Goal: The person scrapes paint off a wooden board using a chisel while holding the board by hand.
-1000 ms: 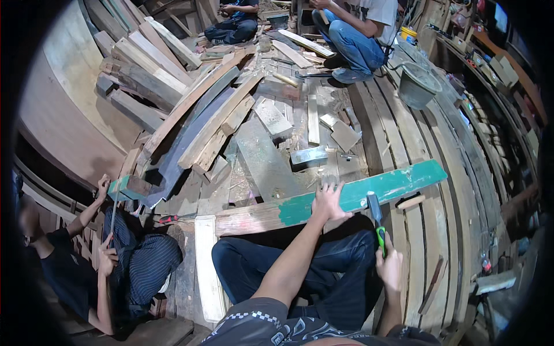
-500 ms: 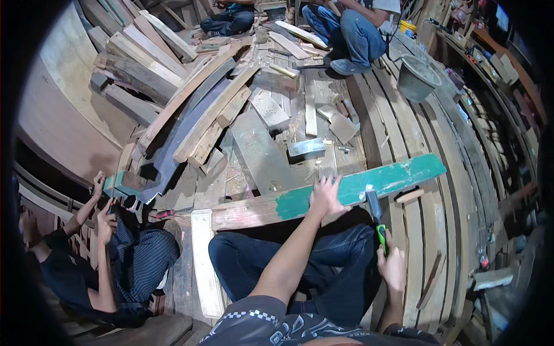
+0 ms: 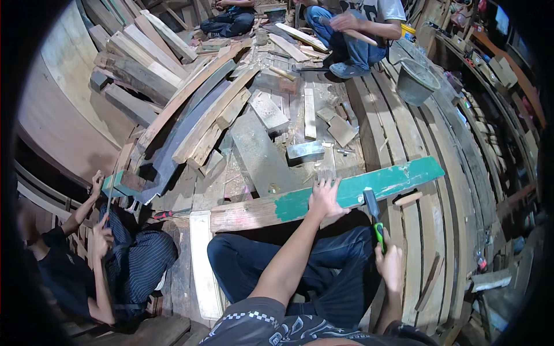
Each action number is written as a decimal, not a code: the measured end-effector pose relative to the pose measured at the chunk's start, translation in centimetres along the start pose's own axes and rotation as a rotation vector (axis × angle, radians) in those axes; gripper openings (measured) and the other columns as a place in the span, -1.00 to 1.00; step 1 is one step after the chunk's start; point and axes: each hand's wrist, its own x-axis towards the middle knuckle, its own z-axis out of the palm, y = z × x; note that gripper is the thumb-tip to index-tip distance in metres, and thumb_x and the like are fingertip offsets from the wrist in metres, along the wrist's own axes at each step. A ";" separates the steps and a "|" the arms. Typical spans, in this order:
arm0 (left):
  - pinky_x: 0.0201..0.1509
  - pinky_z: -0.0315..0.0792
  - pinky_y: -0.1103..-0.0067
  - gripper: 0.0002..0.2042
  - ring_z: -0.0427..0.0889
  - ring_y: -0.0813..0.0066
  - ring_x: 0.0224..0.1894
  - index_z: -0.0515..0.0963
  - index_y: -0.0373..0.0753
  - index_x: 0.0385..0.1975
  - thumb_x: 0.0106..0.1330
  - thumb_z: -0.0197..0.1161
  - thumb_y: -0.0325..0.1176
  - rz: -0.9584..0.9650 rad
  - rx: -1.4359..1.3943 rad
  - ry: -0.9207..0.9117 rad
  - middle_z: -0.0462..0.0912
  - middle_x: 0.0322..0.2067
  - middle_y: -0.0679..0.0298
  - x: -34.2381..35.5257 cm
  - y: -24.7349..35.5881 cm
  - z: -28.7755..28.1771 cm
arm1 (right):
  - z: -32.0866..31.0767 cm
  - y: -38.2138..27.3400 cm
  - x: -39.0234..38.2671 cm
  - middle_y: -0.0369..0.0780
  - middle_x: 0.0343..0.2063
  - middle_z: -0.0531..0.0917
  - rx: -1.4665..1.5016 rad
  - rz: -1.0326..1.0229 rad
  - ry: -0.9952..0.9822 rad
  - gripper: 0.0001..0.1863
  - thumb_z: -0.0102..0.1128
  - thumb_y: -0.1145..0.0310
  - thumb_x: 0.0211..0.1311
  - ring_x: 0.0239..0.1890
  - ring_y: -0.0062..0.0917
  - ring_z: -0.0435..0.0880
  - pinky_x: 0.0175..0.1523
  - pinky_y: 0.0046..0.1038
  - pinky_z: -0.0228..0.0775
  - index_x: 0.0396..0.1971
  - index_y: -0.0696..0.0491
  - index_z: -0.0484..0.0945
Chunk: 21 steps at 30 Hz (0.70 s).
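A long plank (image 3: 390,179), green-painted over most of its length and bare at the left end, lies across in front of my crossed legs. My left hand (image 3: 325,199) lies on it with fingers spread, pressing on the green part. My right hand (image 3: 388,258) grips the green and black handle of a wide chisel-like blade (image 3: 370,205), whose tip touches the plank's green face. A short wooden rod (image 3: 408,198) lies just right of the blade. Under the plank's left end is a pale board (image 3: 203,265), and a red-handled tool (image 3: 163,214) lies beside it.
At left a co-worker (image 3: 63,259) holds a tool against a green-ended block (image 3: 123,184). Two people sit ahead, one (image 3: 352,40) holding a wooden piece. Stacked lumber (image 3: 138,69), scattered offcuts, a metallic block (image 3: 304,151), a grey bucket (image 3: 416,81) and slatted boards (image 3: 438,242) surround me.
The blade in my right hand has shifted slightly left along the plank. The person ahead at right has raised a hand with a wooden piece. The left co-worker's lower hand has moved a little.
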 end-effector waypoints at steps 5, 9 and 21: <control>0.48 0.07 0.01 0.21 0.21 -0.07 0.44 0.15 -0.10 0.46 -0.28 0.54 0.28 -0.004 -0.011 -0.040 0.27 0.38 -0.07 0.5 0.7 -0.6 | -0.1 -0.5 1.0 0.19 -0.49 0.62 -0.013 0.008 0.011 -0.50 0.16 0.44 0.27 -0.42 0.11 0.65 -0.33 -0.02 0.45 0.24 0.12 0.48; 0.46 0.08 -0.01 0.22 0.21 -0.11 0.42 0.12 -0.10 0.48 -0.26 0.51 0.33 0.027 0.059 0.009 0.26 0.38 -0.09 0.2 0.5 1.5 | 2.4 0.5 4.8 0.20 -0.45 0.64 -0.018 -0.007 0.038 -0.51 0.13 0.36 0.28 -0.35 0.11 0.67 -0.26 0.06 0.48 0.23 0.05 0.51; 0.09 0.55 0.29 -0.47 0.68 0.12 -0.01 0.55 -0.26 0.11 0.28 0.38 -0.01 0.015 -0.474 0.272 0.67 -0.01 0.02 -2.7 -12.7 -5.8 | 5.4 1.0 7.0 0.17 -0.39 0.67 -0.019 -0.048 0.037 -0.46 0.12 0.33 0.29 -0.26 0.14 0.66 -0.14 0.11 0.48 0.29 -0.01 0.42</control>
